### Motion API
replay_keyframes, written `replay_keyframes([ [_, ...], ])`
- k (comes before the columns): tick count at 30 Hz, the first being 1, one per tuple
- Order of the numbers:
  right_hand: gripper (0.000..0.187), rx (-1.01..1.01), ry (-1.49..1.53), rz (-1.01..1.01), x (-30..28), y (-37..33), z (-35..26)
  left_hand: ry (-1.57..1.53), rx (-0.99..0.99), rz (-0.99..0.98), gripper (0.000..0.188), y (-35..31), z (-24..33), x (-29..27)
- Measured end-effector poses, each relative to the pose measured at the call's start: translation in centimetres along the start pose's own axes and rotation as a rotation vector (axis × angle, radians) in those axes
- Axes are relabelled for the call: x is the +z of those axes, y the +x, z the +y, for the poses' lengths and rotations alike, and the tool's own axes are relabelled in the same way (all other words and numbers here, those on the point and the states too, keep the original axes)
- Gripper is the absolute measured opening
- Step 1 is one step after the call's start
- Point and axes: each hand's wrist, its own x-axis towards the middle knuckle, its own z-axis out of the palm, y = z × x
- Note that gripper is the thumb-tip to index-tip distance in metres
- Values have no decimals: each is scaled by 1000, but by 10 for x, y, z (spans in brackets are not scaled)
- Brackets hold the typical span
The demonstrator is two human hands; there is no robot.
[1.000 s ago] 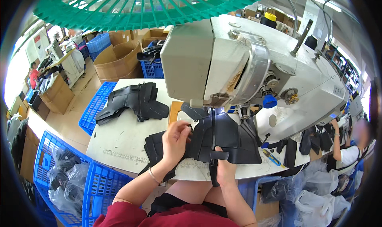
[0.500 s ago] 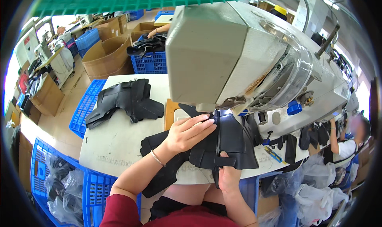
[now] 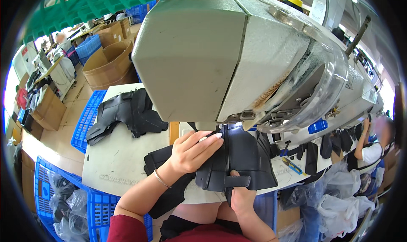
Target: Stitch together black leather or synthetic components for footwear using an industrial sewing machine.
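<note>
The sewing machine (image 3: 190,59) stands on the table (image 3: 97,167), its head overhanging the work. The black piece (image 3: 252,157) lies flat below the machine's head, its far edge hidden by the head; a light shines on it there. A dark strip (image 3: 226,151) runs down the piece from the machine toward the wearer.

Left hand (image 3: 193,153): just below the machine's head, palm down, fingers extended and together, resting on the piece beside the strip. The thumb is out of sight. A bracelet (image 3: 161,179) circles the wrist.

Right hand (image 3: 243,196): on the near side of the machine, gripping the piece's near edge, thumb on top. A short tab (image 3: 237,181) crosses the thumb.

Black panels (image 3: 167,195) extend below the left forearm, on the machine's near left, and hang past the table edge; whether they join the piece cannot be told. A black stack (image 3: 127,110) lies left of the machine.

Snips (image 3: 292,166), yellow and blue, lie on the machine's near right. Farther right of the machine sits a co-worker (image 3: 369,155), one arm raised.
</note>
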Motion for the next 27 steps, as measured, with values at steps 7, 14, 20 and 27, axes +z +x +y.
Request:
replay_keyframes([
  [7,35,86,144,-58,2,0,-11,6,-43,-30,32,3,3,-2],
  [14,29,101,183,-62,0,1,-12,-4,-65,-56,33,3,4,-3],
  [20,39,133,93,-17,0,1,-11,-9,-75,-53,32,3,4,-3],
  [27,40,111,110,-31,2,4,-10,5,-91,-57,31,4,5,-3],
])
